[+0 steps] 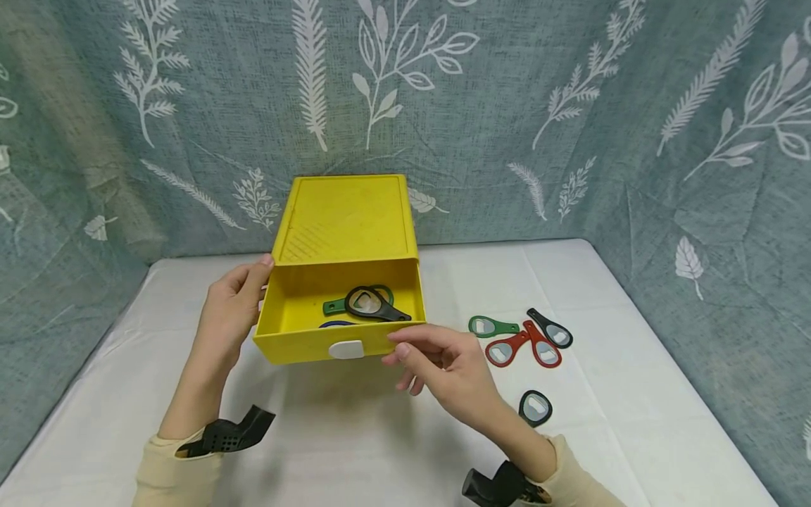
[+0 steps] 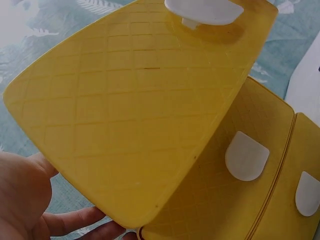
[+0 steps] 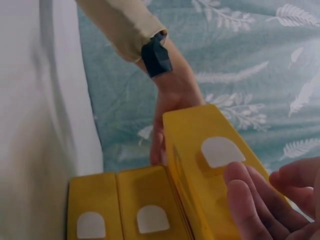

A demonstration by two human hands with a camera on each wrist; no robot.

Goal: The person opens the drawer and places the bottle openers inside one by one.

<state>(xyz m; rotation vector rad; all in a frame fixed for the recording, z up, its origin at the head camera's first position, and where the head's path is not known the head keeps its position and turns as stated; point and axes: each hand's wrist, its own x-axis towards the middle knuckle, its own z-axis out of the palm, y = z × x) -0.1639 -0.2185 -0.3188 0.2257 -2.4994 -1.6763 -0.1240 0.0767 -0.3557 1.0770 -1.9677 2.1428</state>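
Note:
The top drawer (image 1: 288, 348) of a yellow drawer unit (image 1: 348, 218) is pulled out, its white handle (image 1: 346, 349) at the front. Inside lie a black opener (image 1: 394, 314), a green opener (image 1: 334, 307) partly beneath it, and part of a blue one (image 1: 336, 324). At the unit's left side, my left hand (image 1: 236, 304) touches the edge with thumb and extended fingers; the left wrist view shows them beside the yellow front (image 2: 135, 100). My right hand (image 1: 453, 373) pinches the drawer's front wall near its right corner, index finger at the rim, thumb in front.
Right of the unit, on the white cloth (image 1: 608, 429), a green opener (image 1: 493, 326), two red openers (image 1: 505, 350) and a black one (image 1: 550, 329) lie grouped. Nearer is another black-rimmed one (image 1: 535, 408). Two lower drawers (image 3: 150, 192) are closed. A patterned curtain (image 1: 494, 105) hangs behind.

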